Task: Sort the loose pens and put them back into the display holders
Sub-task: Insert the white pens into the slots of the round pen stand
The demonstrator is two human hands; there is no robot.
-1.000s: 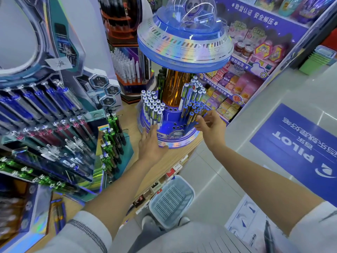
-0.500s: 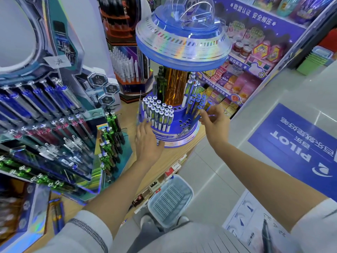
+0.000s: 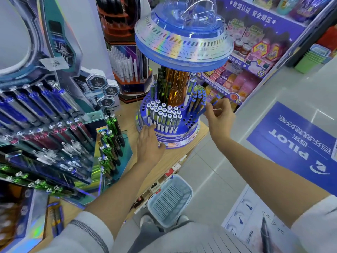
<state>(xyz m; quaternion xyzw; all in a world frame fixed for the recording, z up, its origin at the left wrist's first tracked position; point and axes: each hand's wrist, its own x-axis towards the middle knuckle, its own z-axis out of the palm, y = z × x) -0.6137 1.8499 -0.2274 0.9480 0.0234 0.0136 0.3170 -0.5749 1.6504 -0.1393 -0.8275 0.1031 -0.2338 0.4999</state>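
Stationery shop, wooden counter (image 3: 201,129).

- The round blue display holder (image 3: 184,141) stands at the counter's edge, under a holographic saucer-shaped top.
- The left hand (image 3: 148,145) lies flat against the holder's lower rim with its fingers straight and gripping nothing. I read this as bracing the stand, or being ready to turn it, so the other hand can work.
- The right hand (image 3: 219,118) reaches to the holder's right side, fingers curled in among the tops of the blue pens (image 3: 197,101). I cannot tell whether they pinch one or only touch.
- The blue pens lean outward, loosely spaced and uneven.
- The white-capped pens (image 3: 164,115) at the front stand upright in tight rows.
- Open holes (image 3: 189,119) lie between the two groups. These are likely the slots left to fill.
- The dark green pens (image 3: 162,84) stand higher, beside the amber core.
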